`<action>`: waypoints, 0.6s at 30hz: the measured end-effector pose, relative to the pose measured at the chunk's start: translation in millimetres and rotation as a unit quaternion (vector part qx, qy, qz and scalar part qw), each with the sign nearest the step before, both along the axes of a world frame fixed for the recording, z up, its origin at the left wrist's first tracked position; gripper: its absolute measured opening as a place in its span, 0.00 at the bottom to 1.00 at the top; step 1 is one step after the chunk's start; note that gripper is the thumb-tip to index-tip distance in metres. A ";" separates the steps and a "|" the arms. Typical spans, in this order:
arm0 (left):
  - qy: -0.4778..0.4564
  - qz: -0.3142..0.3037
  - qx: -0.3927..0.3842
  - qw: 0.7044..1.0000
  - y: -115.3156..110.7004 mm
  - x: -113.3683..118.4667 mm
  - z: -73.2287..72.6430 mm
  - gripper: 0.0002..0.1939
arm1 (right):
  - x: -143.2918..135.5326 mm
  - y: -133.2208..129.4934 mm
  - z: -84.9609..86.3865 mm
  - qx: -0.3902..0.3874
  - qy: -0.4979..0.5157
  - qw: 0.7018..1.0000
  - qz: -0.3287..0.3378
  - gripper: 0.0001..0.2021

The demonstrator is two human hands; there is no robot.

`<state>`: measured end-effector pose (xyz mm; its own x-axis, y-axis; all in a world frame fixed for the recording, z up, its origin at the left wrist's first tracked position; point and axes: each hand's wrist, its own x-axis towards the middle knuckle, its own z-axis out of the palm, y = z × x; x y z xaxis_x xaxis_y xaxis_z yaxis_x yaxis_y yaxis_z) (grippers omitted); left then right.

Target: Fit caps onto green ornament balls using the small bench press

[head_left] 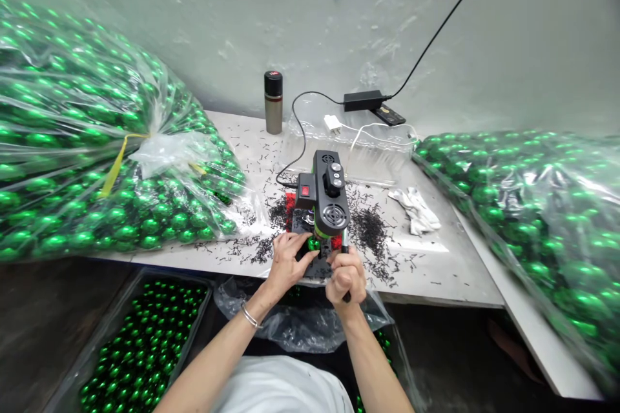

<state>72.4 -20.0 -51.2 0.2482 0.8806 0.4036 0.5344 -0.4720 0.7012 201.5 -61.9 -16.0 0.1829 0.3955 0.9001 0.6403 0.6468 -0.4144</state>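
My left hand (289,259) comes in from the left, palm down, fingers reaching forward, thumb and index pinching a green ball (314,244) from its left and near sides. Ball sits under the front end of the black machine (327,190), over its base (318,268). My right hand (347,276) is a loose fist round the lever's black handle (346,297), knuckles up, handle end poking out below; fingertips on its left side lie close to the base, can't tell if they touch. Both forearms run forward from my body and converge on the machine; wrists near the table (465,279) edge. Bracelet (250,316) on my left wrist.

Around the machine: black bits (371,229) scattered, densest just right of it; red patches show on both sides. White glove (416,210) further right. Behind: bottle (274,103), clear trays (372,164), white plug (333,123), adapter (362,100) with phone (389,115) partly under it. Big bags of green balls stand either side, left bag (169,151) tied, right bag (557,161) blurred. Below the table: plastic sheet (300,328) under my hands, tub (209,297) of green balls at left.
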 end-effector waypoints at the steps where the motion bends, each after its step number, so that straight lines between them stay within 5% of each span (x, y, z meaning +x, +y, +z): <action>1: 0.003 0.002 0.001 1.000 -0.1 -0.1 -0.2 0.15 | 0.5 0.5 0.8 0.000 -0.002 1.000 0.007 0.14; 9: 0.003 0.008 0.014 1.000 2.7 2.0 -2.5 0.14 | 2.6 -1.1 12.6 -0.010 -0.069 0.997 0.022 0.13; 15: -0.046 0.023 0.035 0.998 -8.9 -4.1 3.5 0.14 | -3.8 -8.5 78.0 -0.106 0.062 0.992 0.012 0.15; 18: -0.065 -0.050 0.061 0.995 -38.5 -19.8 2.9 0.17 | -4.6 -9.9 99.3 -0.140 0.070 0.987 0.025 0.15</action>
<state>52.6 -58.5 -48.3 0.2717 0.7961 0.5407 0.3893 -0.6048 0.6948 196.9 -71.8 83.3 0.2719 0.6372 0.7212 0.5333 0.5240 -0.6641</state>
